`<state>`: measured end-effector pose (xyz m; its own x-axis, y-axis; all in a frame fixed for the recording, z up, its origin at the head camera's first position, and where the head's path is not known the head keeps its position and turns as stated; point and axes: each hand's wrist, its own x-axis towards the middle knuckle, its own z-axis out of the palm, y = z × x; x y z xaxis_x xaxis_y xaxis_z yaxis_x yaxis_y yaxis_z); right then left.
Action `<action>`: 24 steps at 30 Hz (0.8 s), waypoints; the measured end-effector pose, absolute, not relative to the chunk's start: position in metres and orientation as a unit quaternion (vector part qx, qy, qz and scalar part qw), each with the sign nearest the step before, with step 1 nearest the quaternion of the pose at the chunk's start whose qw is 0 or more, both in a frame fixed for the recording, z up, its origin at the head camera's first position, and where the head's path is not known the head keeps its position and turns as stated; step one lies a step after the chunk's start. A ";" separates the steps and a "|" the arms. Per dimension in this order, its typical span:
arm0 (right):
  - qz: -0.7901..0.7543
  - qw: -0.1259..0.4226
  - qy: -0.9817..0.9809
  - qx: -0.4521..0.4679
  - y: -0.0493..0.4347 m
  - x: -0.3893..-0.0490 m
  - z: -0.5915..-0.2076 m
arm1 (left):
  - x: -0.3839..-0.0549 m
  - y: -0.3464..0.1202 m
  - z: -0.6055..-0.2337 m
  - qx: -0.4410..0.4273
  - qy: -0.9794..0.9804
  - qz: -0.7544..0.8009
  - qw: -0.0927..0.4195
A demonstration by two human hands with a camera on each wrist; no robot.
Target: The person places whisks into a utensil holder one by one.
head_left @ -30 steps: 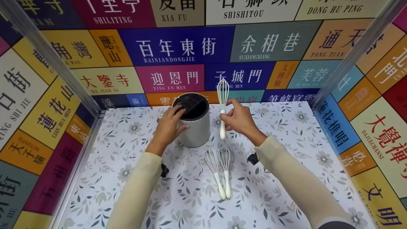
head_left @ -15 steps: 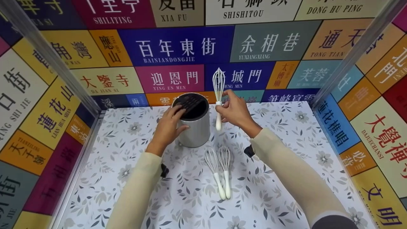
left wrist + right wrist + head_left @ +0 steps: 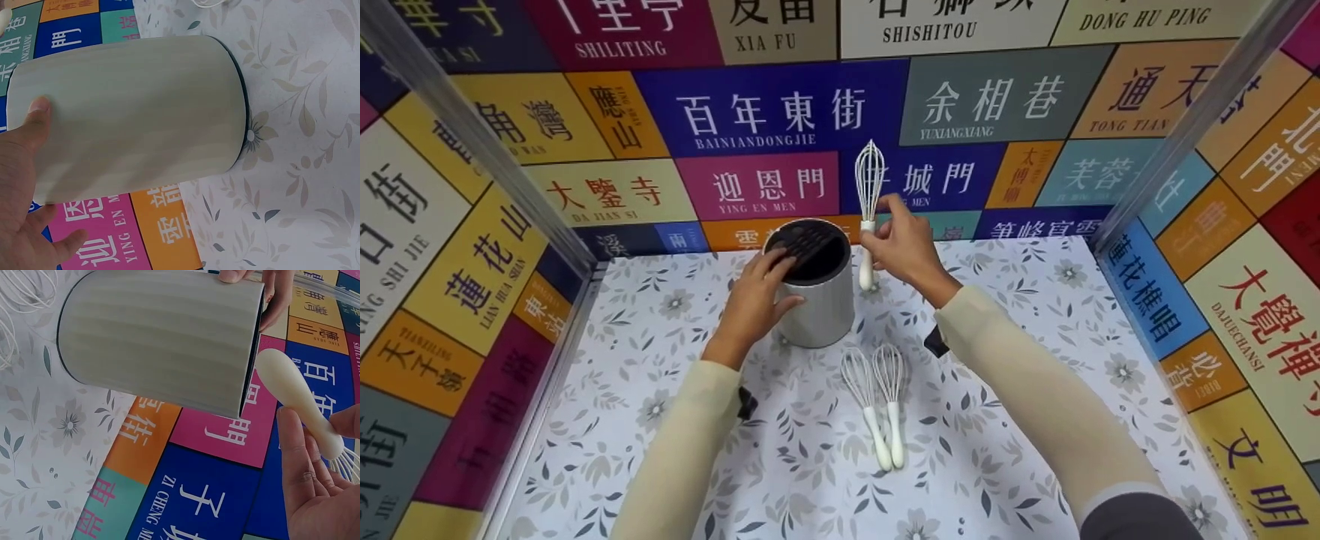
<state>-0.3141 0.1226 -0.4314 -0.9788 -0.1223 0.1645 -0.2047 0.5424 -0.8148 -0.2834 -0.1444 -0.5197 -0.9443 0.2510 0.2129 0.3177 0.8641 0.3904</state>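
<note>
In the head view, your right grip pinches a whisk where handle meets wires; it stands wires-up, just right of the can. Your left grip is spread and rests over the rim by the black insert. Two more whisks lie on the table in front. Hold the whisk upright, so its wires stay off the rim. In the left wrist view, your thumb lies flat against the can's wall near its mouth; light pressure should do, since a push this high could tip it. In the right wrist view, the handle's fat end is free and near the mouth. Guide by that end, and pinch firmly, as the whisk may swivel.
</note>
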 end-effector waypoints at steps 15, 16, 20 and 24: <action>0.466 0.118 -0.870 0.110 0.102 -0.336 -0.428 | -0.283 -0.147 -0.522 -0.163 -0.958 -0.215 0.092; 0.463 0.122 -0.871 0.109 0.101 -0.338 -0.428 | -0.283 -0.147 -0.522 -0.165 -0.958 -0.215 0.094; 0.456 0.138 -0.873 0.107 0.095 -0.342 -0.428 | -0.284 -0.148 -0.522 -0.173 -0.956 -0.216 0.102; 0.457 0.155 -0.869 0.107 0.090 -0.345 -0.428 | -0.284 -0.148 -0.520 -0.173 -0.956 -0.216 0.101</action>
